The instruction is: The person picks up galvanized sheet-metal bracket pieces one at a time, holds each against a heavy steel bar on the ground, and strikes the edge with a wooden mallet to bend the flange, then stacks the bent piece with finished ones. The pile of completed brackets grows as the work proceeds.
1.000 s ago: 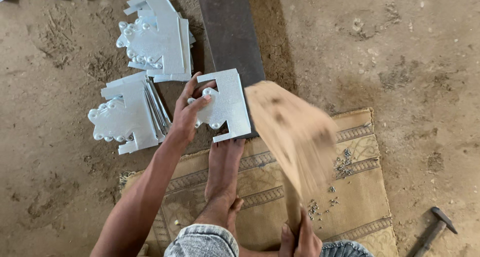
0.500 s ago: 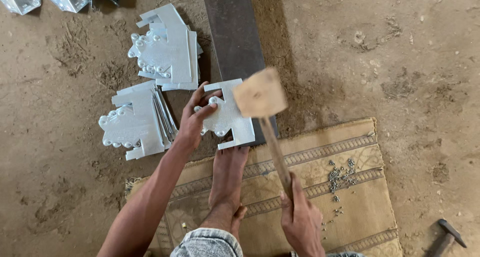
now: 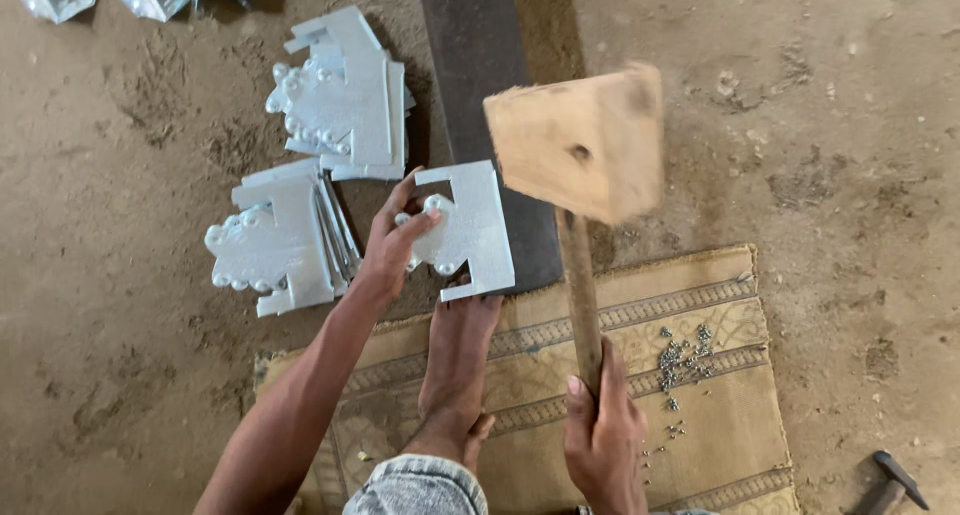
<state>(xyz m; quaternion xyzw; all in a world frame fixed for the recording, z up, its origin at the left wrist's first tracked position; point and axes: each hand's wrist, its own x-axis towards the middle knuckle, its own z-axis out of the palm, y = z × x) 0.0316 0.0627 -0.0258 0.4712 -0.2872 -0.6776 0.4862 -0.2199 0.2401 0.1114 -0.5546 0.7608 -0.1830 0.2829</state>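
Left hand (image 3: 385, 245) pins one metal plate (image 3: 465, 230) | right hand (image 3: 603, 440) grips one wooden mallet (image 3: 578, 145) (raised) | two plate stacks (image 3: 280, 240)

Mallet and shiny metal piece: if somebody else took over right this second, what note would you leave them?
Left hand presses the cut metal plate on the dark steel bar; a bare foot steadies its near edge.
Right hand grips the wooden mallet, raised above the bar.
Two plate stacks lie left; small fasteners on the mat.
Done or left: cannot tell.
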